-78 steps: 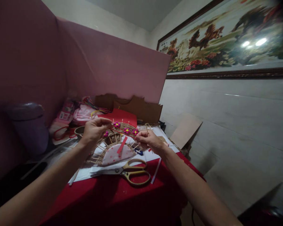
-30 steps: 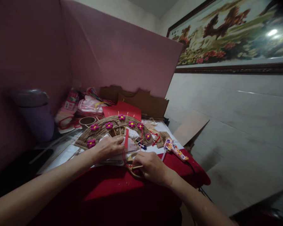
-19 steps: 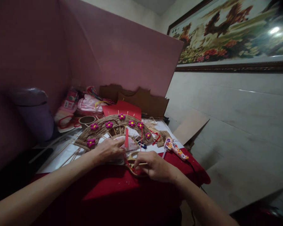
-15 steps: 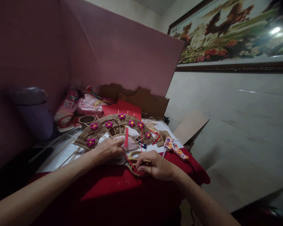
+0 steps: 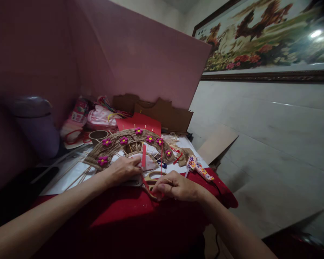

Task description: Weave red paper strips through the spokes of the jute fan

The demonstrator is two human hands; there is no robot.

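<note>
Cord [image 5: 145, 181], red: spanning both hands, neither being nearer, lying at four o'clock from the left hand [image 5: 125, 170], its axis running eleven to five. Left fingers apparently pinching its upper end; right hand [image 5: 175, 186] pinching its lower. Scissors [image 5: 152, 182] lying beneath; woven arc [image 5: 131, 136] resting toward twelve.

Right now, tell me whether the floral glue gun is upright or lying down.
Lying down: the floral glue gun has its grip stretched along the red tablecloth.
</note>
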